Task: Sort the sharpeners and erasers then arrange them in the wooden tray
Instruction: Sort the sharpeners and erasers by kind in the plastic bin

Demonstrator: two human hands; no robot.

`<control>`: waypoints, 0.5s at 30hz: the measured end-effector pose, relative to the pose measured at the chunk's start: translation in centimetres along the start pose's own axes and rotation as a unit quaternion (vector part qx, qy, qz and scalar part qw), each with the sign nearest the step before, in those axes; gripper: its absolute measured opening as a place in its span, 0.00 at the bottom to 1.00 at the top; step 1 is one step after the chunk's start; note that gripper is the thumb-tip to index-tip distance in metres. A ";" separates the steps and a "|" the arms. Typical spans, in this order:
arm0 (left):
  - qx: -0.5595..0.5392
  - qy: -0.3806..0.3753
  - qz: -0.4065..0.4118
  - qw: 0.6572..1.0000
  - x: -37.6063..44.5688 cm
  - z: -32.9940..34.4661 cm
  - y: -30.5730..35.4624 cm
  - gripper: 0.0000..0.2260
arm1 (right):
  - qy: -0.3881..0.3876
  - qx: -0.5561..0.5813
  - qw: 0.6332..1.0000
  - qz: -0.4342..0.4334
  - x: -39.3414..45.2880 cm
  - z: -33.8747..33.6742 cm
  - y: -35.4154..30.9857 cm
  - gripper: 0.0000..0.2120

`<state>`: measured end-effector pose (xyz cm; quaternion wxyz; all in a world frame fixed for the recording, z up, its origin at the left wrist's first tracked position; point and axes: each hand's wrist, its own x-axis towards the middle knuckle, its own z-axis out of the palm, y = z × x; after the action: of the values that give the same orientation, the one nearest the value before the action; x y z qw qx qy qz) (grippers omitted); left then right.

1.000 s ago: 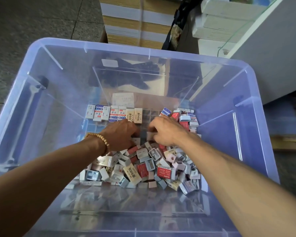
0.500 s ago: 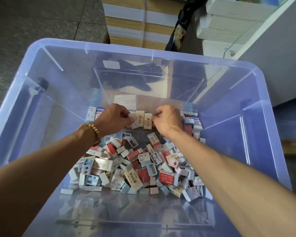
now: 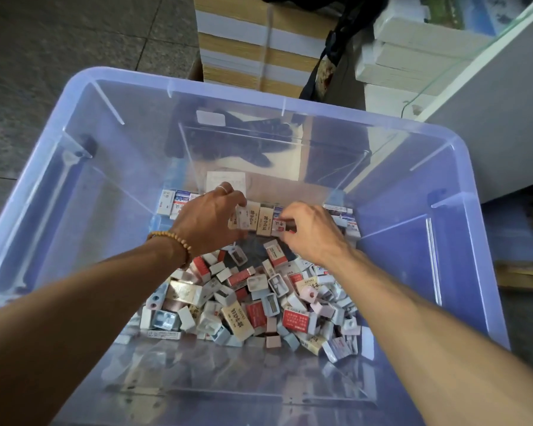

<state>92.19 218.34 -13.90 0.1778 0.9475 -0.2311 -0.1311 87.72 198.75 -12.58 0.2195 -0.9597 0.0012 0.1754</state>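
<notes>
Two hands: left hand point(image 3: 208, 219) and right hand point(image 3: 310, 232) each pinch erasers point(image 3: 263, 221), frame centre.
Readable label: "ERASER" on loose eraser point(image 3: 310, 282).

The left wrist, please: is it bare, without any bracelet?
No, a beaded bracelet circles the wrist just behind the left hand.

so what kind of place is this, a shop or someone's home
Probably a stationery shop or its stockroom, not a home: bundled paper stacks on the floor, white boxes beside a glass-edged counter, and a clear plastic bin of erasers and sharpeners.
</notes>
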 end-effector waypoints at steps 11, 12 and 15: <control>0.067 0.039 0.013 0.997 0.1 0.7 0.2 0.20 | -0.017 -0.043 0.997 0.062 -0.1 -1.1 0.5 0.17; 0.062 0.038 0.014 0.997 0.1 0.7 0.1 0.20 | 0.007 -0.003 0.998 0.067 -0.1 -1.1 0.3 0.13; 0.017 0.020 0.000 1.000 0.4 0.0 -0.3 0.19 | 0.052 0.105 0.991 0.071 0.1 -1.2 -0.8 0.07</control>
<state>92.61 218.38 -14.08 0.1663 0.9529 -0.2293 -0.1086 88.25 198.97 -11.28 0.3058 -0.9365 0.0992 0.1398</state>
